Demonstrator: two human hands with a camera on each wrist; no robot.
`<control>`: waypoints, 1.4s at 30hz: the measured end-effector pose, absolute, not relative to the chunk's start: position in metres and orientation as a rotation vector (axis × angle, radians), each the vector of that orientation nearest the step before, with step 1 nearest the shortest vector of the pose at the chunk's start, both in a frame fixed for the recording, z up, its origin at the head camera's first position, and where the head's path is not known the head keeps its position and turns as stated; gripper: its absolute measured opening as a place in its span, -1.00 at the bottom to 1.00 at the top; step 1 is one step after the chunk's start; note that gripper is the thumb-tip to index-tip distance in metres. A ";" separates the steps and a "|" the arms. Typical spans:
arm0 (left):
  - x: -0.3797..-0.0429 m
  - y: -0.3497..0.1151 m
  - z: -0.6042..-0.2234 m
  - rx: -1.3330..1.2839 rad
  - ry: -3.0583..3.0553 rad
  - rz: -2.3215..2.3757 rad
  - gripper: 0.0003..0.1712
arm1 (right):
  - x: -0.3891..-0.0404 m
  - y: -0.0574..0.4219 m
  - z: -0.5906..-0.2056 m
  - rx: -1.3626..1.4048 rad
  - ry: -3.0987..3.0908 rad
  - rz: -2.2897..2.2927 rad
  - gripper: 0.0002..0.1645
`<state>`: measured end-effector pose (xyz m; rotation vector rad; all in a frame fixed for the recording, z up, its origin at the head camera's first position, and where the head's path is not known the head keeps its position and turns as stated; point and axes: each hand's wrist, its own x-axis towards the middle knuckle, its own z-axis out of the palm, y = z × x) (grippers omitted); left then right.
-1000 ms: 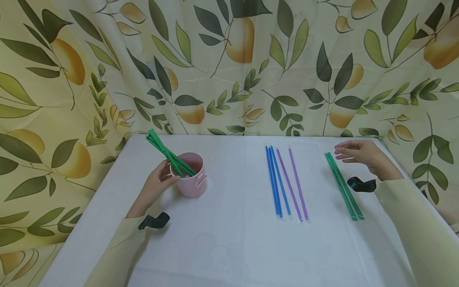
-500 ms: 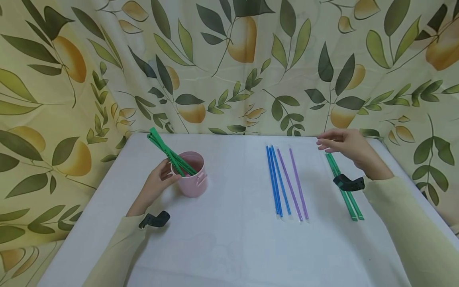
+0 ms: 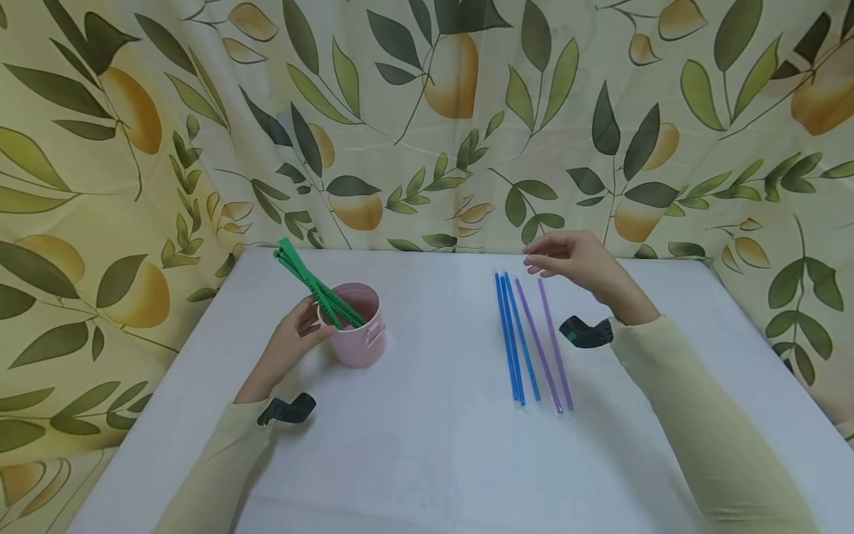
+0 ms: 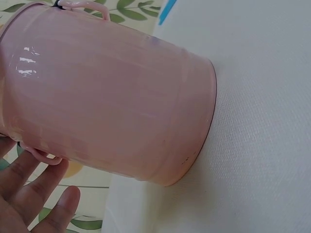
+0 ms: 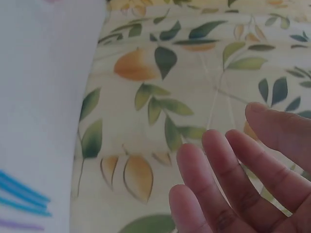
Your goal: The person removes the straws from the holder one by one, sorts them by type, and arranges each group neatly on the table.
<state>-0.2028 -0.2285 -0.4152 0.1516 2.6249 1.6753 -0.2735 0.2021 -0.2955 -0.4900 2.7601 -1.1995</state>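
On the left of the table stands a pink bucket [image 3: 358, 346] with small side handles. Several green drinking straws [image 3: 310, 282] lean out over its left rim. My left hand [image 3: 287, 345] grips the bucket's left side near the rim; in the left wrist view its fingers [image 4: 43, 182] lie at the handle loop. My right hand [image 3: 580, 263] hovers above the far ends of two purple straws [image 3: 555, 341], its fingers loosely bent and holding nothing. Three blue straws [image 3: 512, 337] lie beside the purple ones. The right arm hides the spot where two green straws lay.
White cloth covers the table [image 3: 414, 445]. A curtain [image 3: 427, 148] printed with fruit and leaves hangs behind the table's far edge. A black wrist camera [image 3: 587, 332] juts out below my right hand.
My right hand has moved left, from beside the green straws on the right to above the purple ones. The left hand and the bucket have stayed in place.
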 end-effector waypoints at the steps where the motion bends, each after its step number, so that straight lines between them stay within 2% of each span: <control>1: -0.203 -0.229 -0.415 0.152 2.625 1.676 -0.18 | -0.274 0.196 -0.295 -0.509 2.742 -1.200 -0.58; 29: -0.204 -0.230 -0.418 0.168 2.612 1.687 -0.19 | -0.284 0.040 -0.300 -0.872 2.389 -1.324 -0.74; 42: -0.205 -0.230 -0.417 0.160 2.593 1.686 -0.20 | -0.298 -0.013 -0.299 -0.892 2.395 -1.224 -0.77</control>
